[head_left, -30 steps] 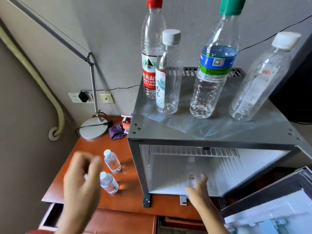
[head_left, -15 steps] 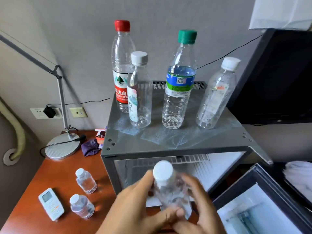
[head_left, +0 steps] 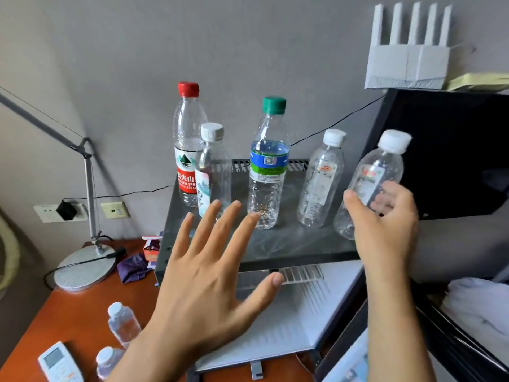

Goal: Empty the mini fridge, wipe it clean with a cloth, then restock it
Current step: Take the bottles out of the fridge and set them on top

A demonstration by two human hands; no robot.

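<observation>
**Bottle held at the right edge of the fridge top, left hand spread wide**

At the far left of the frame a desk lamp [head_left: 85,267] stands on the reddish desk [head_left: 68,312], with a wall socket [head_left: 59,212] behind its stem. Near the bottom left corner lies a white remote [head_left: 59,363], and just right of it stand two small bottles [head_left: 122,322], partly covered by the left forearm. A crumpled purple cloth [head_left: 133,267] lies on the desk between the lamp base and the mini fridge [head_left: 259,253].

The left hand [head_left: 209,288] fills the lower middle of the frame, its fingers [head_left: 232,230] straight, spread and released, holding nothing. It hovers in front of the fridge's top edge and open white interior.

On the fridge top four bottles stand upright in a row: a red-capped bottle [head_left: 187,144], a shorter white-capped bottle [head_left: 212,166] just in front of it, a green-capped bottle [head_left: 270,161] and a clear white-capped bottle [head_left: 322,177].

Right of these, the right hand [head_left: 385,224] grasps a fifth bottle [head_left: 377,172], its fingers curled round the lower body. The bottle tilts to the right, at the fridge top's right edge; whether its base touches the top cannot be told.

The open fridge door [head_left: 355,359] runs along the lower right. In the upper right a white router [head_left: 410,56] sits on a dark unit [head_left: 454,150].
</observation>
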